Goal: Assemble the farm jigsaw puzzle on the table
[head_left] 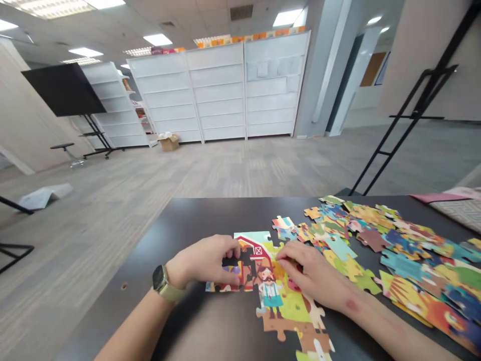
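A partly joined jigsaw puzzle (271, 295) lies on the dark table, showing a red barn and a farmer in a blue apron. Over its left part, my left hand (208, 260) rests with thumb and fingers apart, around a gap below the barn roof. My right hand (306, 268) is at the puzzle's right side, fingertips pinched together on a yellow-green puzzle piece (276, 249); the hand partly hides it. Near the lower left fingers lie joined pieces of the bottom left corner (225, 287).
Loose puzzle pieces (408, 265) spread in a heap across the table's right side. A few joined pieces (285, 228) lie beyond the puzzle. The dark table (188, 220) ends at the left and far edges. A pink-edged cloth item (443, 197) sits at far right.
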Available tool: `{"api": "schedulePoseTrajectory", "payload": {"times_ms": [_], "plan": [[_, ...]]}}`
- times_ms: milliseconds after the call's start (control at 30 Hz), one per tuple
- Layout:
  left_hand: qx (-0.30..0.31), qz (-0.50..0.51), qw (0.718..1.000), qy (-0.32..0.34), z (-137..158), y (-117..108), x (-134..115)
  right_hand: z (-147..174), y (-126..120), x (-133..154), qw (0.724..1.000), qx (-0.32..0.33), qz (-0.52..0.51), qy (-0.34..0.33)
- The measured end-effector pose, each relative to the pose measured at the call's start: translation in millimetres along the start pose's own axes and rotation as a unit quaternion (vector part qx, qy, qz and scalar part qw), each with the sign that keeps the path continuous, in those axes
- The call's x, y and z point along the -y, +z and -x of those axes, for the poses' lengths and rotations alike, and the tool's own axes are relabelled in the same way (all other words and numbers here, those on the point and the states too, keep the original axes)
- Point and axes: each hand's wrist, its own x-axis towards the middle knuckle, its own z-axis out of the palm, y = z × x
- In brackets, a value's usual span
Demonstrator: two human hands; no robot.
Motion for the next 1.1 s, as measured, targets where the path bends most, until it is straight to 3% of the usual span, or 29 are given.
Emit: {"api": "schedulePoseTrajectory", "payload": {"times_ms": [333,1100], "plan": [[0.005,-0.034,0.999,0.019,-2.3,15.9,-20.0,1.1,2.3,0.5,1.0,-0.016,-0.006,-0.007],[-0.011,0.007,0.997,0.071,-8.6,20.0,-18.4,2.2,1.8,3.0,1.0,-0.011,0.001,-0.005]]}}
